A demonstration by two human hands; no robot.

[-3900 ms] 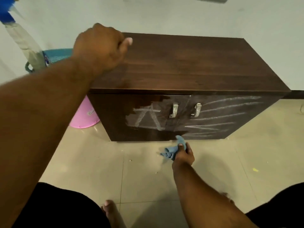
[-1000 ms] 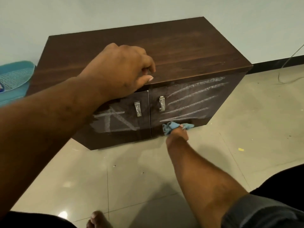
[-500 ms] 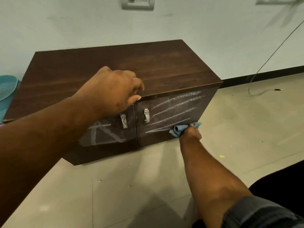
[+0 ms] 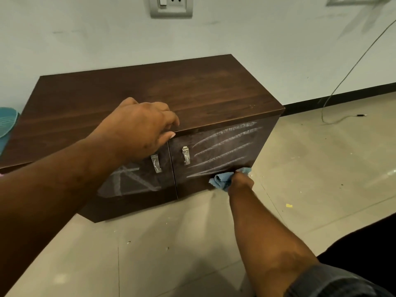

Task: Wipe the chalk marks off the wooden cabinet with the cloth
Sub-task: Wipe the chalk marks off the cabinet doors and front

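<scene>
Cabinet [image 4: 150, 91] at frame centre, both doors closed, contents hidden. Chalk marks [image 4: 222, 146] slanting across right door; further chalk [image 4: 128, 181] on left door, beside handles [image 4: 186, 155]. Right hand [image 4: 241, 181] fisted around blue cloth [image 4: 220, 180], pressed to lower right corner of right door, just above floor [image 4: 310, 168]. Left hand [image 4: 139, 127] curled over front top edge, holding nothing. Open floor at right and below; cable [image 4: 342, 82] at upper right; socket [image 4: 170, 5] on wall above.

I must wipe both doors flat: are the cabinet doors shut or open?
Shut: both cabinet doors lie flush, only a thin seam between them.
</scene>
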